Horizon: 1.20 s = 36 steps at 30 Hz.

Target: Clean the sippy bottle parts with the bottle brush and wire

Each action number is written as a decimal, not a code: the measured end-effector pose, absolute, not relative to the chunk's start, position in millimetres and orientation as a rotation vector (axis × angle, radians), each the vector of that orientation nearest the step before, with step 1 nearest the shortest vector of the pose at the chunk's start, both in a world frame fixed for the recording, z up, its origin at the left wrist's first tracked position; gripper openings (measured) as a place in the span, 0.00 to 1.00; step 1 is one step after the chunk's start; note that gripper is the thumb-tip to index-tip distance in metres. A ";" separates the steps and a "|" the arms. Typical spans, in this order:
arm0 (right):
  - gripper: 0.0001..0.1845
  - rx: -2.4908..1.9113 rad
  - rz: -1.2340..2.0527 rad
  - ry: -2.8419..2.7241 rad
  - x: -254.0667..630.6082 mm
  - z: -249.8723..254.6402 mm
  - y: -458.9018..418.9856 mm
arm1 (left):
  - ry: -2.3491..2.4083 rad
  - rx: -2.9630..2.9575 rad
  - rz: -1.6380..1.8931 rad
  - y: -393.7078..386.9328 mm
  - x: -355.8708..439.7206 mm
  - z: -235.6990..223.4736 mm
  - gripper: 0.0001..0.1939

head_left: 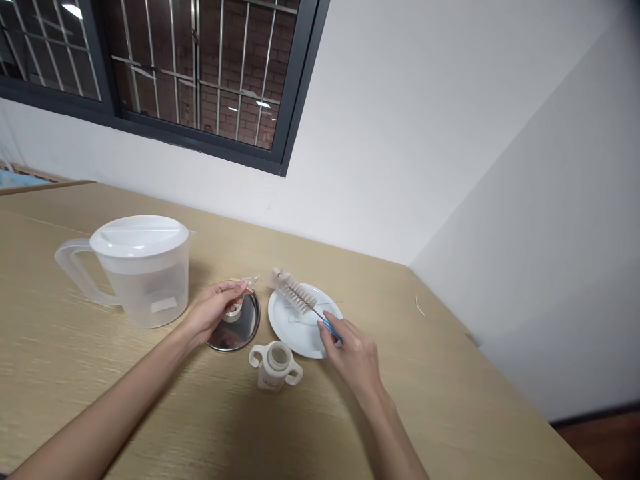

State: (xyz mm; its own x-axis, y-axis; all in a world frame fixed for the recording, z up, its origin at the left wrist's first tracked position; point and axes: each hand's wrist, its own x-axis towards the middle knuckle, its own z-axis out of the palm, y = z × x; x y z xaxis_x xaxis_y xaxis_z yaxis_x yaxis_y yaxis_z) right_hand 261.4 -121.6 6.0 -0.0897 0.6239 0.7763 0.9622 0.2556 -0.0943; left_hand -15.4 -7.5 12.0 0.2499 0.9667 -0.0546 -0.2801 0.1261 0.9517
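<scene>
My left hand [220,305] pinches a small clear piece [251,281] that looks like a silicone bottle nipple, above a round metal tray [247,327]. A white ring [233,313] lies on that tray, partly behind my fingers. In my right hand [350,343] is a bottle brush [297,293], gripped by its blue handle, its pale bristles pointing toward the left hand. Beneath the brush sits a white plate [305,343] with thin tools on it. Between my hands, nearer to me, a white two-handled baby bottle [273,373] stands upright with its top uncovered.
A translucent lidded pitcher [150,287] stands on the wooden table [440,393] at the left. A thin pale strand [420,305] lies to the right. White walls and a barred window [200,73] rise behind the table.
</scene>
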 end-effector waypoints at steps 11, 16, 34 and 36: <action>0.11 -1.241 -0.576 -1.750 253.2 8.1 -120.9 | 0.791 0.895 1.031 -8.6 -11.7 11.9 0.17; 0.12 -1.276 -0.552 -1.742 253.1 6.2 -122.7 | 0.778 0.824 1.008 -9.5 -12.9 13.0 0.16; 0.14 -1.436 -0.518 -1.766 260.1 3.6 -121.1 | 0.781 1.049 1.191 -10.3 -11.4 7.8 0.21; 0.14 -1.419 -0.493 -1.813 257.8 3.1 -122.0 | 0.831 1.172 1.252 -10.3 -11.2 6.3 0.23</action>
